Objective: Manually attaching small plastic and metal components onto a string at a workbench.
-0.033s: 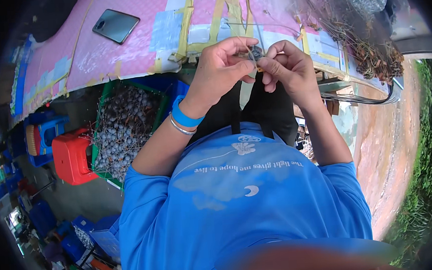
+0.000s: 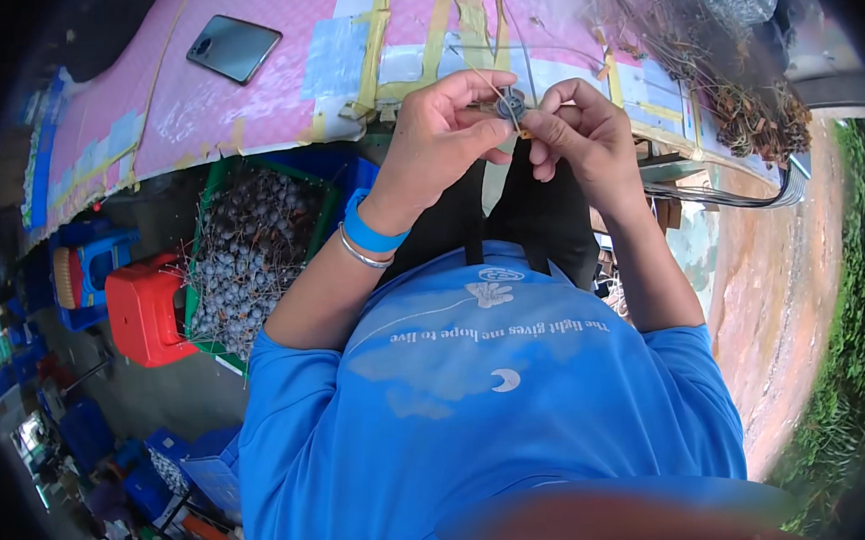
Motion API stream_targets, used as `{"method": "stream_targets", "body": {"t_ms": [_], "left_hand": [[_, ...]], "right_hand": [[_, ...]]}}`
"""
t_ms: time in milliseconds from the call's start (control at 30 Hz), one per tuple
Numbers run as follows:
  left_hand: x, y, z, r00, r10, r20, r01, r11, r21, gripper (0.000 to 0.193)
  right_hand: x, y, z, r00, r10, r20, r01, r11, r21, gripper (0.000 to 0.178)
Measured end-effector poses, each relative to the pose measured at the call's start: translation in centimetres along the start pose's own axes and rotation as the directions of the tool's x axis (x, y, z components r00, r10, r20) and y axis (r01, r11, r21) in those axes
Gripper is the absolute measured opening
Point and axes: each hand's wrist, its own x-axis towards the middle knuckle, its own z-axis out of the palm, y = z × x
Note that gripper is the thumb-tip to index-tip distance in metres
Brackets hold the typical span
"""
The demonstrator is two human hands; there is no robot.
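A small round grey part with thin wire leads (image 2: 511,105) is held up between my hands at the table's near edge. On its left side my left hand (image 2: 440,134) is closed, thumb and fingers pinching it. My right hand (image 2: 582,139) is closed at its right edge, thumb against a curled forefinger. A small yellow-orange bit shows just below the part, by the right fingertips. Thin leads stick up from between the fingers over the tabletop. The fingers hide much of the part, so its exact kind is unclear.
A phone (image 2: 235,49) lies on the pink, tape-patched table (image 2: 155,99). Tangled wiry brown pieces (image 2: 757,112) and clear plastic sit at far right. Left of my lap, a green crate (image 2: 209,200) holds many grey round parts with leads, beside a red stool (image 2: 142,315).
The round grey part has turned or lifted slightly and shows more of its face between my fingers. Both hands keep nearly the same grip and place.
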Motion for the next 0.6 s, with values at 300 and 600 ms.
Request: {"method": "stream_targets", "body": {"t_ms": [300, 600], "left_hand": [[-0.5, 0.5, 0.0, 0.991, 0.005, -0.131, -0.008, 1.0, -0.021, 0.035], [-1.2, 0.5, -0.4, 0.973, -0.101, -0.206, 0.044, 0.964, -0.263, 0.022]], "right_hand": [[-0.5, 0.4, 0.3, 0.994, 0.035, -0.108, -0.039, 0.999, -0.037, 0.018], [-1.3, 3.8, 1.4, 0.999, -0.042, 0.02, 0.04, 0.996, 0.08, 0.026]]}}
